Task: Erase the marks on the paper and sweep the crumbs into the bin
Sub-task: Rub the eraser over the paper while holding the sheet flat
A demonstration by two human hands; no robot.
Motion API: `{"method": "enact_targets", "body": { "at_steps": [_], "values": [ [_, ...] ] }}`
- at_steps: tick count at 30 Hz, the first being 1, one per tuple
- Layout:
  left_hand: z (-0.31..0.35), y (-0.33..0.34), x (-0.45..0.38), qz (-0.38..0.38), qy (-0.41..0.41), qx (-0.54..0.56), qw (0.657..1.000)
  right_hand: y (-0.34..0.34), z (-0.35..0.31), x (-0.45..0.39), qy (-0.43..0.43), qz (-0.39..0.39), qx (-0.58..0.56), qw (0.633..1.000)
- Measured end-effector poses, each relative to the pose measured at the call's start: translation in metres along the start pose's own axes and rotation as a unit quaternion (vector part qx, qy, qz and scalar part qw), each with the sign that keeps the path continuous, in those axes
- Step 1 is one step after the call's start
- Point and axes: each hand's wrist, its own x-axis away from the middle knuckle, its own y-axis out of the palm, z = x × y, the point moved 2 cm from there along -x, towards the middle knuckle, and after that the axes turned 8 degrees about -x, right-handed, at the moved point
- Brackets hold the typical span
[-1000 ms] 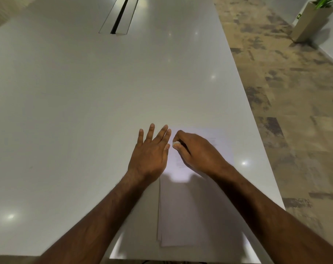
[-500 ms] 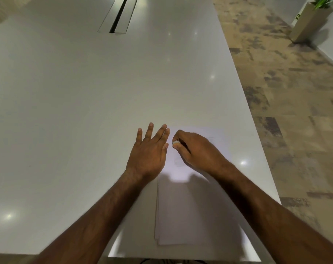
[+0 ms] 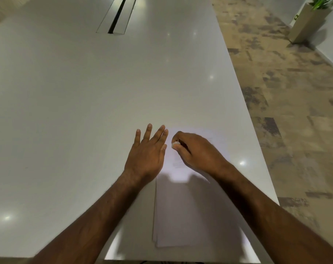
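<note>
A white sheet of paper (image 3: pixel 190 210) lies near the front right of the table, on top of a thin stack. Faint pencil marks (image 3: pixel 178 162) show on its upper part. My right hand (image 3: pixel 196 153) pinches a small white eraser (image 3: pixel 175 143) between thumb and fingers and holds it down on the paper's upper left. My left hand (image 3: pixel 147 154) lies flat with straight fingers on the paper's left edge and the table beside it. No bin is in view, and I cannot make out crumbs.
The long white table (image 3: pixel 85 111) stretches far ahead, with a cable slot (image 3: pixel 117 16) set in its middle at the back. Its right edge runs close to the paper. Beyond lies patterned brown floor (image 3: pixel 295 111) and a planter (image 3: pixel 306 21) at the far right.
My right hand with the eraser has shifted only slightly on the paper's upper left. My left hand has stayed flat in the same place.
</note>
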Motion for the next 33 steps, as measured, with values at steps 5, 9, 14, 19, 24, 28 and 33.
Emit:
{"method": "enact_targets", "body": {
  "at_steps": [5,9,14,19,24,28,33],
  "values": [
    [0.001,-0.003,0.001,0.008,0.002,0.019,1.000,0.003,-0.001,0.014,0.011,-0.036,-0.036,0.999],
    [0.001,-0.002,0.001,0.010,0.001,0.013,1.000,0.010,-0.001,0.028,-0.009,-0.079,-0.023,0.997],
    [-0.001,-0.001,0.000,0.009,0.005,0.013,1.000,-0.002,0.000,0.009,-0.014,-0.038,0.023,0.999],
    [0.001,-0.002,0.000,0.006,0.000,0.010,1.000,0.001,-0.001,0.015,-0.023,-0.050,0.005,0.998],
    [0.001,-0.003,-0.001,0.004,-0.001,0.000,1.000,0.008,-0.002,0.034,-0.058,-0.087,0.009,0.994],
    [0.001,-0.002,-0.001,0.005,0.001,-0.009,1.000,0.001,-0.002,0.023,-0.031,-0.052,0.000,0.998],
    [0.001,-0.002,0.000,0.009,0.004,-0.011,1.000,0.003,-0.004,0.024,-0.029,-0.030,-0.012,0.999]
  ]
}}
